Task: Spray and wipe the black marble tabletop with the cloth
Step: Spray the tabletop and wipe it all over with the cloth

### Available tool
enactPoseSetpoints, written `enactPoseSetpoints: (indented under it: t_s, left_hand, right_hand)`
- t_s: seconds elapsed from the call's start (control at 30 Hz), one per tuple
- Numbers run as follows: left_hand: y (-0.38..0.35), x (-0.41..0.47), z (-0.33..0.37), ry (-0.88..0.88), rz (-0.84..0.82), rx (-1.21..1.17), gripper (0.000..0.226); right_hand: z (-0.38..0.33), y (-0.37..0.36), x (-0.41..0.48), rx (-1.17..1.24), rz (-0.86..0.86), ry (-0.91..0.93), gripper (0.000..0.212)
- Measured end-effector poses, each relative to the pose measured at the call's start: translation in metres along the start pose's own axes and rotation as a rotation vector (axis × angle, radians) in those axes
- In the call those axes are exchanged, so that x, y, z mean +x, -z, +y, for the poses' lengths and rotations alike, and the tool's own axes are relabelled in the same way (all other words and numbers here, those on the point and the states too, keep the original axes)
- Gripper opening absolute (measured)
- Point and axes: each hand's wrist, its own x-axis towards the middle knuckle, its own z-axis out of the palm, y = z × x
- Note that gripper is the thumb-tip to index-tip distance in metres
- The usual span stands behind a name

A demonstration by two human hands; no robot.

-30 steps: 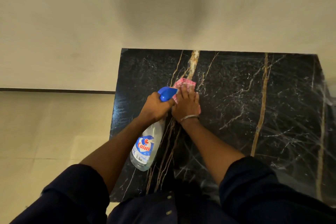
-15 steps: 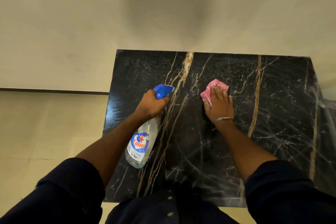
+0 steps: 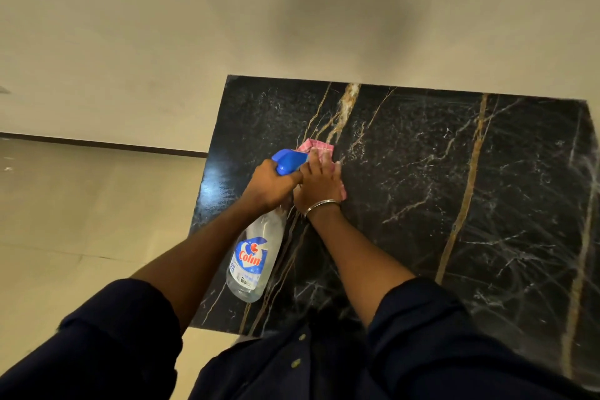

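Wiping looks to be the step in hand. The right hand (image 3: 319, 187) lies flat with straight fingers, pressing the cloth (image 3: 317, 147) onto the tabletop (image 3: 422, 172), at about 10 o'clock from the slab's middle. The pink cloth shows past the fingertips toward 12 o'clock, just beside the thick gold vein. The left hand (image 3: 268, 183) is curled round the neck of the bottle (image 3: 255, 256), close against the right hand at its 9 o'clock. The blue spray head points to about 1 o'clock, and the clear body hangs toward 7 o'clock over the slab's left part. I cannot tell whether a finger sits on the trigger. Pale streaks lie across the slab toward 3 o'clock. The next move probably calls for a flat, even sweep of the cloth toward 3 o'clock, with the bottle kept out of its path.
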Motion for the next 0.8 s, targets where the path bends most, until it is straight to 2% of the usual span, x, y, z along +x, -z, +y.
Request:
enactPoseSetpoints:
  t_s: [0.2,0.37,0.5,0.67,0.8]
  left_hand:
    - [0.01,-0.003,-0.007,-0.028,-0.067,0.003,0.01]
    - [0.017,0.0,-0.013,-0.008,-0.116,0.014,0.031]
    - [0.021,-0.002,-0.016,-0.059,-0.122,0.064,0.028]
    - [0.028,-0.007,-0.023,-0.08,-0.111,0.097,0.026]
    - [0.037,-0.015,-0.031,-0.101,-0.08,0.066,0.018]
  right_hand:
    - [0.031,-0.002,-0.008,0.038,0.057,0.015,0.066]
    - [0.103,-0.006,-0.027,0.1,0.12,-0.23,0.062]
    - [0.141,-0.005,-0.041,0.137,0.159,-0.396,0.064]
    - [0.111,-0.009,-0.038,0.162,0.159,-0.526,0.069]
    - [0.056,-0.018,-0.035,0.14,0.163,-0.417,0.069]
